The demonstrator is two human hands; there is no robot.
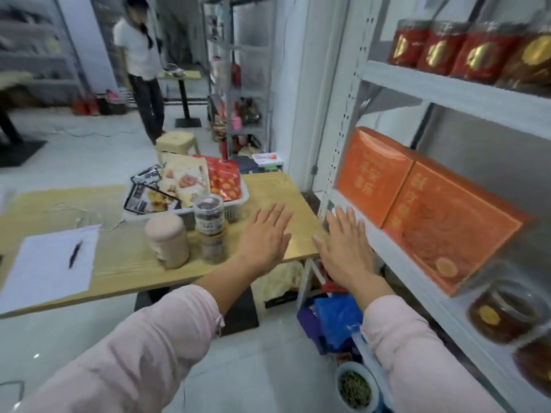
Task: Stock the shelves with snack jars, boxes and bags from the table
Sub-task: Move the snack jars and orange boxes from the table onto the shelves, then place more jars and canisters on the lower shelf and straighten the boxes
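Snack jars (208, 216) and bagged snacks in a basket (235, 204) are seen on a wooden table (119, 257) beside grey shelving (447, 93), as left hand (265, 239) and right hand (347, 248) are held flat, fingers straight, holding nothing.

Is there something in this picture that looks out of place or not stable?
I see nothing spilled or broken. One thing stands out: on the table, a small jar stands stacked on a second jar, beside the basket; the stack might tip if bumped.
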